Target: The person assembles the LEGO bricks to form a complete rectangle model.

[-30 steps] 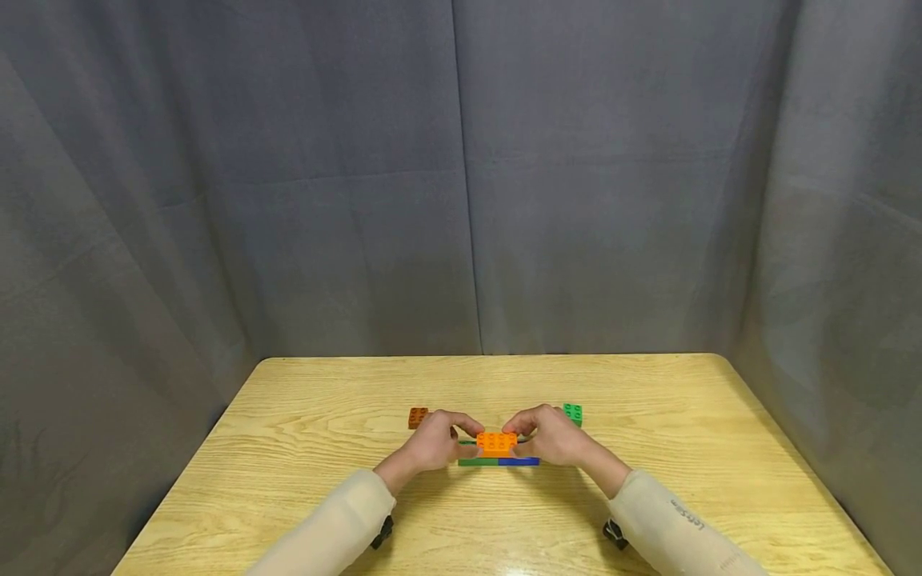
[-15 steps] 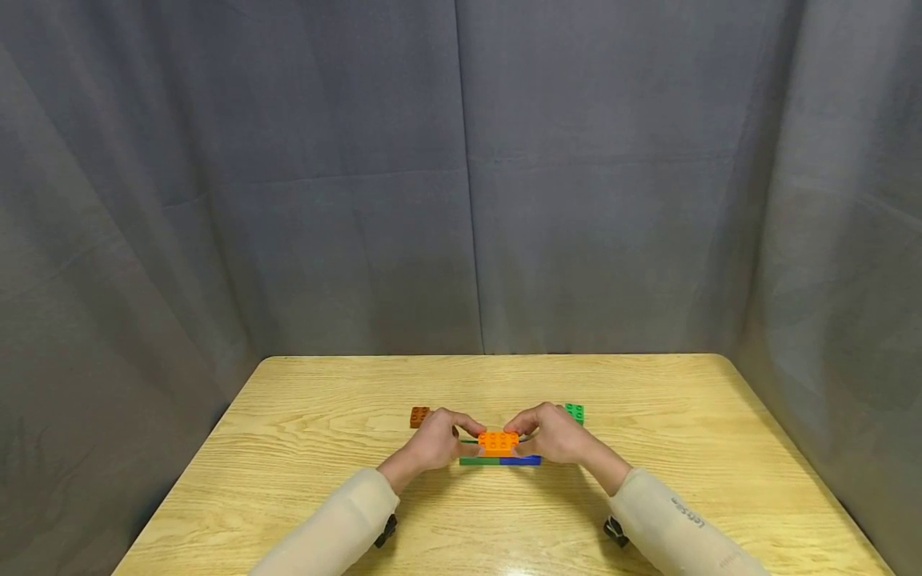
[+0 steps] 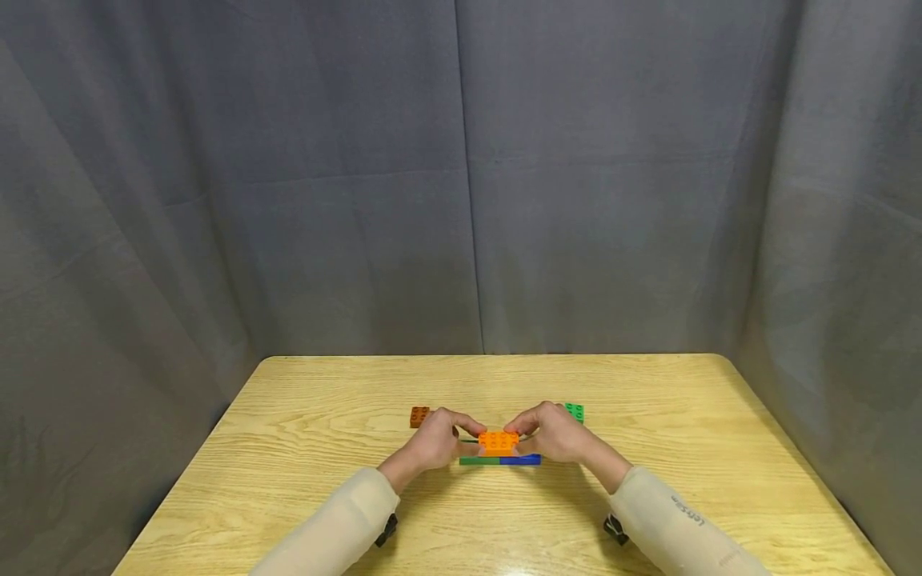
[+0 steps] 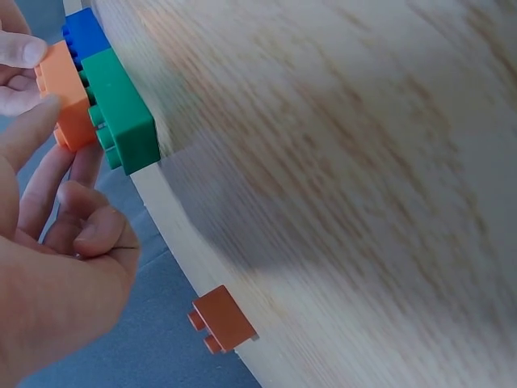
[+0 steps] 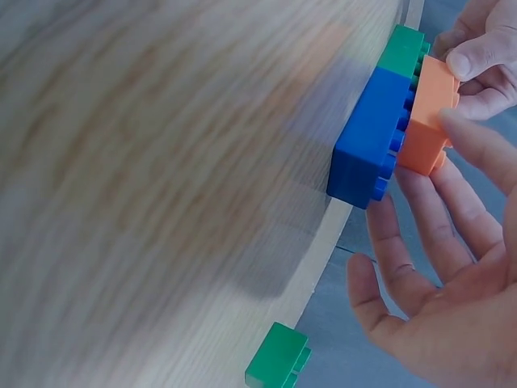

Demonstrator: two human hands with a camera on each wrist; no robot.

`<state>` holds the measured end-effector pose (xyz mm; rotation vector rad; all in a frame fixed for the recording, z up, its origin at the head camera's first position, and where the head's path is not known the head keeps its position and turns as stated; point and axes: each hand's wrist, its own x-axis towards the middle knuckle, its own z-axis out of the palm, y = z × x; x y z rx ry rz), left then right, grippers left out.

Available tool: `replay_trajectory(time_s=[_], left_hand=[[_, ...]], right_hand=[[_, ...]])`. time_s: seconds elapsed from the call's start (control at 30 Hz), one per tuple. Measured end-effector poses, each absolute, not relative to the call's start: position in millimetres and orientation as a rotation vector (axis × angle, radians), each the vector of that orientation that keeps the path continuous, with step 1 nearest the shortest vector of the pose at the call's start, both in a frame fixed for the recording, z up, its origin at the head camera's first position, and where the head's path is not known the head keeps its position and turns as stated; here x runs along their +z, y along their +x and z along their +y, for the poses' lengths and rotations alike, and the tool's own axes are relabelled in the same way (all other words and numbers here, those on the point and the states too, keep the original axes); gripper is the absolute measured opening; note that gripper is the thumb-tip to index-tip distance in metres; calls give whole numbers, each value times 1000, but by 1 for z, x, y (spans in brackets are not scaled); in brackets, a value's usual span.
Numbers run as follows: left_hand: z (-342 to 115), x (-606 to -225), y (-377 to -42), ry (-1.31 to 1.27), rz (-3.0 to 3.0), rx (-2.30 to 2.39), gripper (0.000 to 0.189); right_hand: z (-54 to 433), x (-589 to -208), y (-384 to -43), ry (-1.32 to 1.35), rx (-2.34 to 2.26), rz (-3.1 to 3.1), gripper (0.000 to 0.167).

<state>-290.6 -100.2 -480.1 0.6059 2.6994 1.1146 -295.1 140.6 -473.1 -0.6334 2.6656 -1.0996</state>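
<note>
An orange toy brick [image 3: 499,443] lies across a green brick [image 4: 121,105] and a blue brick [image 5: 370,137], which stand end to end on the table. It bridges the seam between them, studs up. My left hand [image 3: 438,440] pinches the orange brick's left end, thumb on the near side and fingers on the far side. At its right end my right hand [image 3: 558,436] pinches it the same way. In the right wrist view, the orange brick sits right at the studs of the blue and green bricks.
A small brown brick [image 3: 419,417] rests on the wooden table [image 3: 324,448] beyond my left hand. Past my right hand is a small bright green brick [image 3: 574,412]. Grey curtains [image 3: 360,200] hang behind the table and along both sides.
Both hands keep their pinch on the orange brick and hardly move. The whole scene shifts very slightly to the right in the head view.
</note>
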Motion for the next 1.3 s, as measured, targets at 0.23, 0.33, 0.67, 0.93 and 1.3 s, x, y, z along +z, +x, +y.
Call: replay_trajectory(time_s=[0.23, 0.33, 0.67, 0.93, 1.3], left_hand=[[-100, -481, -291, 603, 2692, 1137, 24], [-100, -481, -291, 607, 2692, 1138, 25], [-100, -482, -292, 601, 2694, 1138, 23], [-99, -483, -294, 571, 2654, 1167, 23], [-99, -483, -295, 556, 2633, 1185, 22]], right_hand=[[142, -475, -298, -647, -1106, 2635, 25], [142, -475, -298, -648, -1106, 2633, 24], [141, -479, -299, -684, -1084, 2661, 23], [141, -477, -298, -663, -1080, 2656, 25], [141, -476, -298, -683, -1087, 2633, 24]])
